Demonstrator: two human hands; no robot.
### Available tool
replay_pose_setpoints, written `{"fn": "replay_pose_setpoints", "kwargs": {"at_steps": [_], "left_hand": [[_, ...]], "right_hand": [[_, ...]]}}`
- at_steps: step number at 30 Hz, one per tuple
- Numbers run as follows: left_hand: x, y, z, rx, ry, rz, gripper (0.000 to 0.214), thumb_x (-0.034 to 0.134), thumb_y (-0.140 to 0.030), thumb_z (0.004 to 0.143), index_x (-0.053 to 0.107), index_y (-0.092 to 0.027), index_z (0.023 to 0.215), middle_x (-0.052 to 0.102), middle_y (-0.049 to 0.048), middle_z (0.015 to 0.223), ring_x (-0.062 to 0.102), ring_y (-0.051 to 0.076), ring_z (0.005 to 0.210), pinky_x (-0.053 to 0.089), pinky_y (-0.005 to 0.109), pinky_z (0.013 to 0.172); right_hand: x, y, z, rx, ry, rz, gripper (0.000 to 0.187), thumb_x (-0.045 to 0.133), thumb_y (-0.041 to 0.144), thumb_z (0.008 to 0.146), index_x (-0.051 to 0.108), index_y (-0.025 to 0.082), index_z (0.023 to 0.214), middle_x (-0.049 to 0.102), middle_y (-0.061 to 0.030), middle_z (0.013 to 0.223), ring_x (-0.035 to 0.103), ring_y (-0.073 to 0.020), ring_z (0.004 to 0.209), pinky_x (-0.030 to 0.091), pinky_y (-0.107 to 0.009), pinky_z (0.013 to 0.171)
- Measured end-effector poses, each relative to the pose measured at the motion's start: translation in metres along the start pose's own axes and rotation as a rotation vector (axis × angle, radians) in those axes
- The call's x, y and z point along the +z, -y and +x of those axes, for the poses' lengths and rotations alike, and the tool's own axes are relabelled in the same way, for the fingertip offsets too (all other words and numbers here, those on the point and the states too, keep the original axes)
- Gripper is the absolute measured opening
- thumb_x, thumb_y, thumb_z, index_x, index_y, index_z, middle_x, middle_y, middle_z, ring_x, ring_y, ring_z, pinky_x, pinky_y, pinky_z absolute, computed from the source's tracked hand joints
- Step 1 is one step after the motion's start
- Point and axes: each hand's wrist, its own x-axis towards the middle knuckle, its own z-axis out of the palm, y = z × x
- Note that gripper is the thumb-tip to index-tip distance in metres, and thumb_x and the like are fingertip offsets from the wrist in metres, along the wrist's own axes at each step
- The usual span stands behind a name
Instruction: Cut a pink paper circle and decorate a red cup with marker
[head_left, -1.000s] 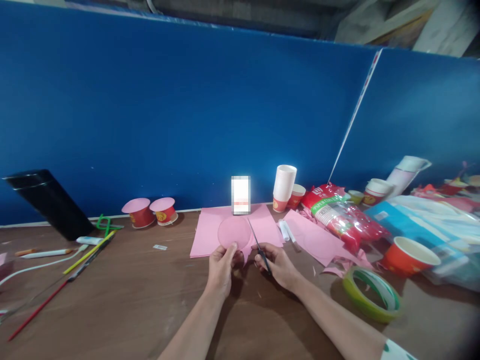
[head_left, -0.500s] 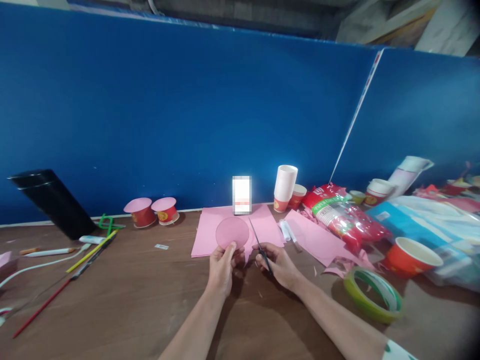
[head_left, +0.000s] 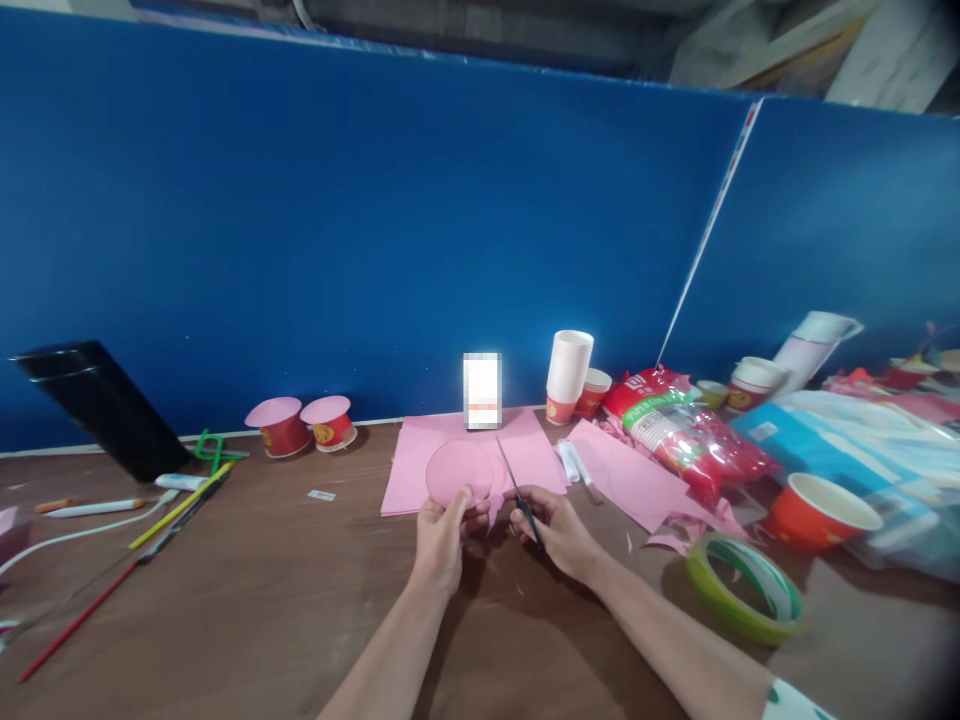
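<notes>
Between the thumb and fingers of my left hand [head_left: 448, 540] is a round pink paper disc [head_left: 457, 472], held upright above the table. A pointed pink paper offcut hangs beside it near the fingertips. My right hand [head_left: 551, 532] is closed around the handles of black scissors [head_left: 529, 515]; their blades point up and away, a short way right of the disc. Behind both hands lies a stack of pink paper sheets [head_left: 409, 470]. A bright, blurred-out phone-like screen [head_left: 482, 392] stands upright at the back of the stack.
Two red cups with pink discs on top [head_left: 283, 430] stand at the back left, near a tilted black cylinder [head_left: 105, 410]. Rightward are stacked paper cups [head_left: 570, 370], a red plastic bag [head_left: 682, 435], pink scraps, a tape roll [head_left: 701, 590] and an orange cup [head_left: 814, 520]. A blue partition [head_left: 375, 220] closes the back.
The pink disc has shifted slightly left and down in my left hand, its face turned a little. My right hand and the scissors stay nearly in place.
</notes>
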Motion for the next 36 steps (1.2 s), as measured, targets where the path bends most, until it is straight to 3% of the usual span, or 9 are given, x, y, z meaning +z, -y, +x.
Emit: {"fn": "replay_pose_setpoints", "kwargs": {"at_steps": [9,14,19,36], "left_hand": [[-0.0009,0.0032,0.0019,-0.003,-0.008,-0.030,0.038,0.084,-0.028,0.057,0.062,-0.012,0.083,0.071,0.0074,0.074,0.072,0.022,0.067,0.056,0.026,0.055],[0.0003,0.0039,0.0004,0.006,0.053,-0.016,0.045,0.088,-0.038,0.049,0.065,-0.011,0.078,0.070,0.0052,0.069,0.067,0.018,0.059,0.055,0.029,0.057],[-0.0033,0.0076,0.0038,0.015,0.016,0.032,0.043,0.088,-0.040,0.046,0.063,-0.011,0.067,0.063,-0.0010,0.057,0.056,0.010,0.049,0.049,0.023,0.052],[0.0005,0.0044,0.0005,0.004,0.001,-0.003,0.046,0.090,-0.034,0.044,0.066,-0.010,0.074,0.066,0.0011,0.059,0.059,0.011,0.049,0.051,0.022,0.049]], "right_hand": [[0.0001,0.0012,-0.0009,0.016,0.001,0.019,0.051,0.077,0.054,0.071,0.066,0.015,0.102,0.056,0.0023,0.068,0.048,-0.0086,0.056,0.039,-0.022,0.051],[-0.0013,0.0005,-0.0012,0.011,0.014,0.012,0.052,0.075,0.055,0.072,0.066,0.015,0.104,0.057,0.0016,0.069,0.049,-0.0088,0.056,0.040,-0.022,0.051],[-0.0008,0.0067,-0.0024,0.026,0.009,0.012,0.052,0.078,0.054,0.069,0.067,0.015,0.102,0.056,0.0021,0.069,0.050,-0.0093,0.057,0.041,-0.022,0.053],[-0.0012,0.0046,-0.0027,0.026,0.012,0.000,0.053,0.077,0.054,0.071,0.066,0.015,0.105,0.056,0.0023,0.070,0.049,-0.0088,0.058,0.041,-0.021,0.052]]}}
